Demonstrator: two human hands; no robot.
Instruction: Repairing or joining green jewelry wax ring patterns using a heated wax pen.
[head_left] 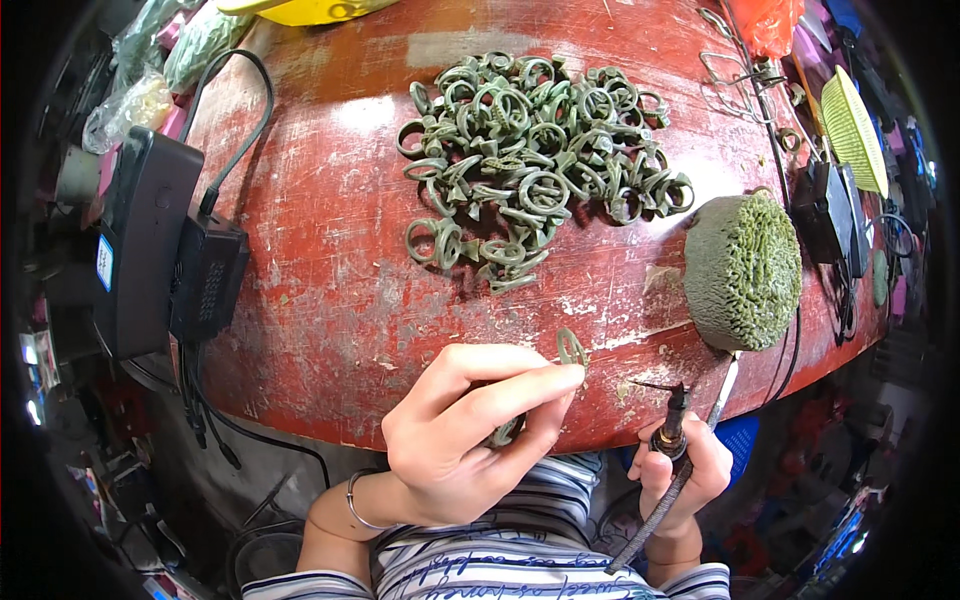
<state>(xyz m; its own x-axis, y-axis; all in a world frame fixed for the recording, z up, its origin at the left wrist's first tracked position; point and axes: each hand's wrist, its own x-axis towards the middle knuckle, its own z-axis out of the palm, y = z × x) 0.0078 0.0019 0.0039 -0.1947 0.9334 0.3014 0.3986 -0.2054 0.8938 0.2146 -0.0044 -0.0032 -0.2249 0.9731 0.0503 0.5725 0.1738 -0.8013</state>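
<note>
My left hand (480, 430) is near the table's front edge, thumb and fingers pinching a small green ring (572, 347). Something dark green shows partly under its curled fingers; I cannot make out what it is. To the right, my right hand (685, 470) grips a dark pen-like tool (672, 425) with a thin needle tip pointing left toward the ring, apart from it. A long grey textured rod (655, 520) with a pale flat end also runs through that hand. Beyond the hands lies a heap of similar green rings (530, 150).
A round green block (745, 270) with a rough, pitted face stands on the red worn table (330, 300), right. Black power boxes (205, 270) and cables line the left edge. At right are another black adapter (830, 210), a yellow-green basket (853, 130) and an orange bag (770, 25).
</note>
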